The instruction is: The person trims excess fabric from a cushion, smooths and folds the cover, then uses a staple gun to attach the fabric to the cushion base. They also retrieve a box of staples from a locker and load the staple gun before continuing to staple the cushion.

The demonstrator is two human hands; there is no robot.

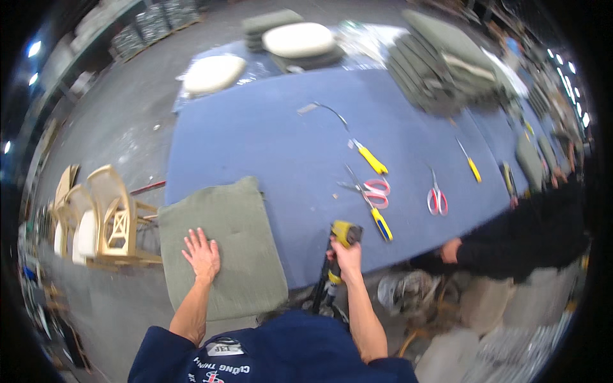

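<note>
My left hand (202, 256) lies flat, fingers spread, on a grey-green seat cushion (246, 268) at the table's near left corner. The cushion's near edge reaches past the table toward my body. In my right hand (348, 256) is a yellow-and-black staple gun (345, 232), held upright by the table's front edge. My fingers wrap round it, and its lower part hangs below the tabletop. Just beyond it lie a yellow-and-blue-handled screwdriver (381, 223) and red-handled scissors (377, 193), close together.
On the blue table (255, 140) lie a yellow-handled tool (372, 159), more scissors (437, 199) and a thin screwdriver (473, 167). Green cushions (440, 70) and white foam pads (299, 39) are stacked at the back. Wooden chairs (112, 204) stand left. A dark-sleeved co-worker (511, 239) is at right.
</note>
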